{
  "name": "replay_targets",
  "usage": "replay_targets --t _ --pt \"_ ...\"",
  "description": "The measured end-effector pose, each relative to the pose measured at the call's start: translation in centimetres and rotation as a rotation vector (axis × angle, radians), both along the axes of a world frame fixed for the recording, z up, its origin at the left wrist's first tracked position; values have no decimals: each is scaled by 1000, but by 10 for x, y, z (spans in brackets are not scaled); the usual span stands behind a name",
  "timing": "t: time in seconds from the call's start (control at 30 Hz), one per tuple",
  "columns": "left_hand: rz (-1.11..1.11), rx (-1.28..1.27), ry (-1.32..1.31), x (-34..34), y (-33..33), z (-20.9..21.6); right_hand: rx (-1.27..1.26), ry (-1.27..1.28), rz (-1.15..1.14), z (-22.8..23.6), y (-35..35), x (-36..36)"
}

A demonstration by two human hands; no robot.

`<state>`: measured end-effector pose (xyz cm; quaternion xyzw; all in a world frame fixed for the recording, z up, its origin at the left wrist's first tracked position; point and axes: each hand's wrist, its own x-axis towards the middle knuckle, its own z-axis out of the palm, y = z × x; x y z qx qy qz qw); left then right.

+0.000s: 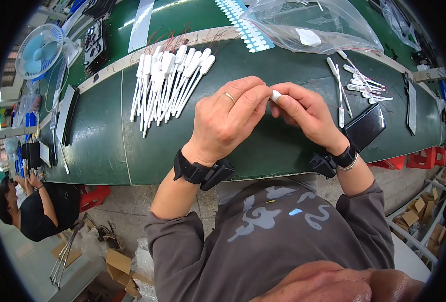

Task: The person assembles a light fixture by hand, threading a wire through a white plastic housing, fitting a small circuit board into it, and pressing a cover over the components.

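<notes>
Over the table's front part, my two hands meet fingertip to fingertip. My right hand [303,111] is closed, with thumb and fingers pinching a small white plastic piece [276,95]; most of that piece is hidden by the fingers. My left hand [229,117], wearing a ring, is also closed, its fingertips pressed together at the piece's left end. What they hold there is too small to tell. Left of my hands lies a bunch of white plastic sticks [167,80] with wide rounded heads and thin reddish wires at the far ends.
On the right are several loose white sticks [339,95], smaller wired pieces [366,85] and a black phone [366,127]. A clear plastic bag [328,30] and a blue-white strip [248,27] lie behind the rail of the green table [95,136]. Another person [37,206] sits far left.
</notes>
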<state>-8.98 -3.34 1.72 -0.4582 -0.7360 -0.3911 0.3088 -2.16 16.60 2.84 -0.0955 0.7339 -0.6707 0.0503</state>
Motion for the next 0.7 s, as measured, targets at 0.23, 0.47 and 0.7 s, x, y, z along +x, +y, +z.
replay_targets --t 0.23,0.47,0.7 --pt "-35 -18 -43 0 -3 3 -167 -225 105 -1 4 0" --pt "-96 -104 2 -2 -14 7 -274 -350 146 0 6 -3" --pt "-46 -177 62 -6 -15 10 -362 -460 183 2 7 -4"
